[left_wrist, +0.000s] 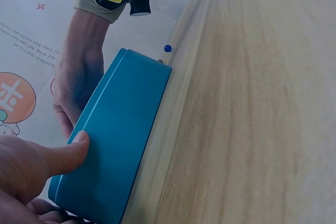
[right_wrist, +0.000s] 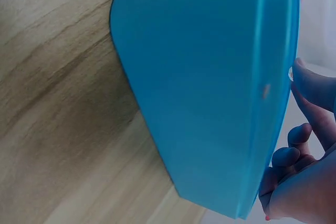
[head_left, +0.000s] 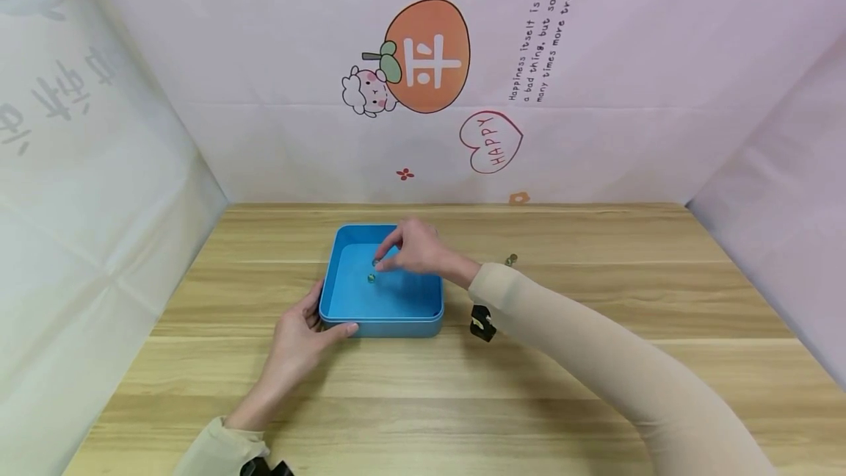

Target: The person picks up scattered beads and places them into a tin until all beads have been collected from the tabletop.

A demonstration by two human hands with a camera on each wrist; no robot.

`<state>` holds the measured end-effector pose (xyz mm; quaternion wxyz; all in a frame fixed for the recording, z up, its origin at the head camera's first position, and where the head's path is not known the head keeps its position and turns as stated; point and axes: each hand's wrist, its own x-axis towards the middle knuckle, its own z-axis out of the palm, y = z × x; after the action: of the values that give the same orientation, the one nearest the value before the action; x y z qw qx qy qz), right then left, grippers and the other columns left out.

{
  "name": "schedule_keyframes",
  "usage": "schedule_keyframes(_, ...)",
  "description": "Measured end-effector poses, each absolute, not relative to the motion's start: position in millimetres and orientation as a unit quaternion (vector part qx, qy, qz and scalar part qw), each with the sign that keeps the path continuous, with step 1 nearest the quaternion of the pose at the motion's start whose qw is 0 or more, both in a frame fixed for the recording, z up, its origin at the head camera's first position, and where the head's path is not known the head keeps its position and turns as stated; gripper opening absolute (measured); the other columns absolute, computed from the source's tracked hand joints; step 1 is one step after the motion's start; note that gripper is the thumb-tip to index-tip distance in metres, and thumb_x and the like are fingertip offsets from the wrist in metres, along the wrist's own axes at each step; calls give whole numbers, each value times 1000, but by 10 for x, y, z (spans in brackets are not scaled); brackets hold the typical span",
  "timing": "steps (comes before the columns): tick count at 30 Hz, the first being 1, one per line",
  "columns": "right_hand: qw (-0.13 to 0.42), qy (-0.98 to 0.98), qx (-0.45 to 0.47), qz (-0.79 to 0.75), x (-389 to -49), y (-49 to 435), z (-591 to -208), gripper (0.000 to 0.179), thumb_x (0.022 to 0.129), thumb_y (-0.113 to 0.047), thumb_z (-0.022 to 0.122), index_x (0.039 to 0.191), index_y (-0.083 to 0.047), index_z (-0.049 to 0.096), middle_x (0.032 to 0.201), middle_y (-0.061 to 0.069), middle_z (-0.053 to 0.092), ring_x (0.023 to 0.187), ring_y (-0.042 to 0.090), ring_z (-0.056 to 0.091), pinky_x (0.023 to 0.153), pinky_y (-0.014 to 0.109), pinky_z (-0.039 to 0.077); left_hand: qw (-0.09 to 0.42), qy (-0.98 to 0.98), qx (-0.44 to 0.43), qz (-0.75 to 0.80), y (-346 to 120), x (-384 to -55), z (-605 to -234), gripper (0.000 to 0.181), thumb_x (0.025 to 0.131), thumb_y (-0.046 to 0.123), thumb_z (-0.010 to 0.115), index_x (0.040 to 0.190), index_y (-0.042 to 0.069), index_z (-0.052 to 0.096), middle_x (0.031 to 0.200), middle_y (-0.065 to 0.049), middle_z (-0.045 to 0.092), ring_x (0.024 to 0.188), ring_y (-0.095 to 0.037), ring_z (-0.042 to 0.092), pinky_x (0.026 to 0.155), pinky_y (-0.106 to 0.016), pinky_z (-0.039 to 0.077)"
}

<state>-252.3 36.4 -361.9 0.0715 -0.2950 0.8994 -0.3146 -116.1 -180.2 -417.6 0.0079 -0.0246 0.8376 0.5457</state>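
Note:
A shallow blue box (head_left: 381, 327) rests on the wooden table, its top uncovered. My left hand (head_left: 297, 340) holds its near left corner, the thumb on the front wall and the other fingers around the left side. Over the inside of the box, my right hand (head_left: 415, 247) pinches a small marble (right_wrist: 291, 73) between thumb and finger. On the box floor, just below those fingertips, lies another greenish marble (head_left: 371, 278). To the right of the box, partly behind the right forearm, sit a few more marbles (head_left: 512, 260); a blue marble (left_wrist: 167, 48) shows in the left wrist view.
A printed white cloth (head_left: 297, 145) stands behind the table, with more cloth at both sides. Bare wood (head_left: 396, 402) stretches in front of the box. A black wrist camera (head_left: 482, 323) hangs under the right sleeve. A small dark mark shows in the box's near right corner.

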Motion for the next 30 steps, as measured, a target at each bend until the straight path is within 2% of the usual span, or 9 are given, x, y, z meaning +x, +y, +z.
schedule_keyframes(8, 87, 898, -280, -327, -2572, 391, -3696, 15, 92, -21, 86, 102, -11, 86, 85, 2, 75, 84, 17, 56, 83, 37, 39, 7, 833, -24, 553, -1798, -1167, -4197, 100, 90, 13, 87, 164, -5, 24, 166, -26, 30, 148, -37, 39, 116, -44, 40)
schedule_keyframes(16, 95, 899, -272, -331, -2587, 382, -3731, 14, 91, -20, 87, 102, -10, 86, 88, 3, 75, 84, 19, 55, 69, 30, 40, 6, 831, -22, 556, -1801, -1172, -4198, 100, 90, 13, 87, 164, -5, 24, 166, -26, 31, 148, -36, 39, 116, -44, 40)
schedule_keyframes(23, 80, 896, -275, -339, -2592, 433, -3692, 24, 93, -21, 85, 111, -7, 84, 82, 3, 64, 77, 19, 51, 66, 27, 36, 3, 832, -22, 555, -1793, -1168, -4192, 100, 89, 14, 88, 164, -6, 24, 165, -26, 31, 148, -37, 40, 115, -44, 40)
schedule_keyframes(25, 74, 888, -280, -358, -2583, 483, -3650, 22, 93, -19, 85, 110, -5, 84, 84, 5, 65, 75, 20, 50, 63, 26, 35, 3, 831, -24, 556, -1789, -1169, -4195, 100, 89, 14, 88, 164, -6, 24, 166, -26, 31, 148, -37, 40, 116, -44, 40)
schedule_keyframes(30, 51, 872, -288, -392, -2522, 670, -3533, 17, 93, -17, 84, 104, -4, 84, 88, 4, 69, 77, 22, 51, 65, 28, 36, 5, 829, -29, 559, -1794, -1150, -4173, 99, 89, 14, 88, 164, -6, 25, 166, -26, 31, 148, -37, 39, 116, -43, 39)
